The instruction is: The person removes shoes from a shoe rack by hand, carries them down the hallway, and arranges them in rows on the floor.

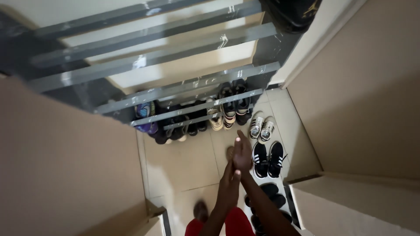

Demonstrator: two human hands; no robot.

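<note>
The two hands are pressed together, palm to palm, in the lower middle of the frame. The right hand (pixel 243 153) is flat with its fingers straight, pointing up toward the shoes. The left hand (pixel 228 183) lies against it, a little lower. Both hands are flat and hold nothing.

Just to the right of the hands sits a pair of black sneakers with white stripes (pixel 267 159) on the pale tiled floor (pixel 183 166). Above that pair, a bit higher in the frame, is a pair of white and grey sneakers (pixel 261 127). Below the black pair are some dark sandals (pixel 271 194), partly hidden by the arm.

Higher up, in the middle, a grey metal shoe rack (pixel 166 61) holds more shoes (pixel 227 109) on its low bars. Plain tan walls (pixel 61 166) fill the left and right sides. At the bottom, red shorts (pixel 236 223) show.
</note>
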